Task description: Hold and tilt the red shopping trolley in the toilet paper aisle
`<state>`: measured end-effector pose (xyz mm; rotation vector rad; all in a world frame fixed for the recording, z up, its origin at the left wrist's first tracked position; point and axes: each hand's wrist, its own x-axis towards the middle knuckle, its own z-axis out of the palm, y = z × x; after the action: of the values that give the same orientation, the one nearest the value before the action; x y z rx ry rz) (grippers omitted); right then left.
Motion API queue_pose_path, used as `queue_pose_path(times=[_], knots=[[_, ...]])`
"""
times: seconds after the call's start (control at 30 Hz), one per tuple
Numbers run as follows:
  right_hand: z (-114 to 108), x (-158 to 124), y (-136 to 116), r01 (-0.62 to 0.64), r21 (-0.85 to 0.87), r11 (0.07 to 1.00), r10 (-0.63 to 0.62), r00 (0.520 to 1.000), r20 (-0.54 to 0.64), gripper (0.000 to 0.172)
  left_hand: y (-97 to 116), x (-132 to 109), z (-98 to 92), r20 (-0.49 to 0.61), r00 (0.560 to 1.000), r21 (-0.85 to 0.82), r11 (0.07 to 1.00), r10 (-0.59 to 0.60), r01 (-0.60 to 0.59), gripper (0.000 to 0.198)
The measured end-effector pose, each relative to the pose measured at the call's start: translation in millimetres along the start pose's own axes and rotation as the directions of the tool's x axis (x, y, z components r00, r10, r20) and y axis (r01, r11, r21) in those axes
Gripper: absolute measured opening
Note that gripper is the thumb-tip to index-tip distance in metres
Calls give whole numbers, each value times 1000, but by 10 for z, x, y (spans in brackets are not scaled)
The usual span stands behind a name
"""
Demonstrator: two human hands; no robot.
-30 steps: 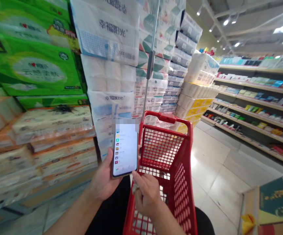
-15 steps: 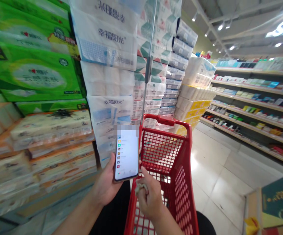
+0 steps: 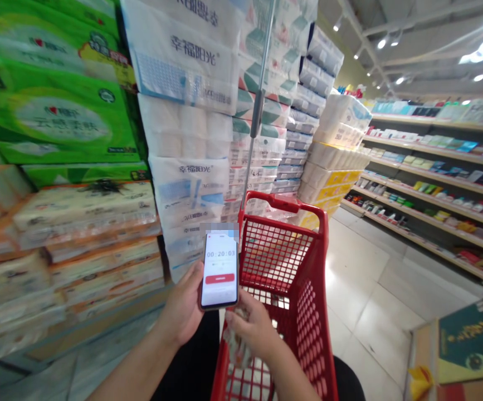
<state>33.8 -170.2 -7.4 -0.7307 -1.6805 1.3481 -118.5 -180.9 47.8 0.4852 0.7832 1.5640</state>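
My left hand [image 3: 188, 305] is closed round a smartphone [image 3: 220, 289], which it holds upright above the rim of a red plastic shopping basket [image 3: 327, 245]. The phone's screen reads 00:20:03 over a red button; its top edge is blurred out. At the phone's lower right is my right hand [image 3: 255, 328], fingers curled, with the forefinger close to the phone's edge. A crumpled pale wad [image 3: 238, 342], paper or plastic, is held in that hand and hangs below the fingers. Whether the forefinger touches the phone I cannot tell.
Green tissue packs [image 3: 61, 122] and white toilet roll packs [image 3: 186, 133] are stacked high on the left. A thin metal rod [image 3: 249, 161] rises by the basket. Stocked shelves [image 3: 433, 178] line the right, beyond tiled floor [image 3: 362, 312]. Boxes [image 3: 469, 345] stand at lower right.
The phone's screen has switched from a list to a timer with a red button. My right hand's forefinger has drawn in toward the phone's edge, and more of the crumpled wad shows.
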Motion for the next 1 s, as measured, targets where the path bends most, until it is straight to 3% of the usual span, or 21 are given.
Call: queue_pose_path(times=[0.3, 0.5, 0.67, 0.8, 0.9, 1.0], knots=[[-56, 20, 42, -184, 300, 936, 162, 982, 97, 44, 32, -42, 2, 39, 999, 66, 998, 10, -12, 35], [-73, -1, 65, -272, 407, 872, 244, 962, 120, 46, 157, -6, -77, 98, 995, 221, 975, 5, -27, 38], [15, -7, 81, -286, 316, 905, 252, 957, 143, 49, 237, 67, -343, 104, 993, 396, 914, 49, -87, 37], [82, -2, 246, -333, 215, 918, 330, 943, 54, 57, 518, 191, -732, -26, 989, 466, 877, 148, -119, 44], [87, 41, 469, -354, 211, 911, 374, 925, -67, 50, 1014, 408, -1145, -175, 924, 455, 860, 341, -231, 49], [95, 65, 671, -360, 192, 913, 394, 901, -180, 50, 1663, 718, -1598, -322, 704, 508, 743, 633, -436, 44]])
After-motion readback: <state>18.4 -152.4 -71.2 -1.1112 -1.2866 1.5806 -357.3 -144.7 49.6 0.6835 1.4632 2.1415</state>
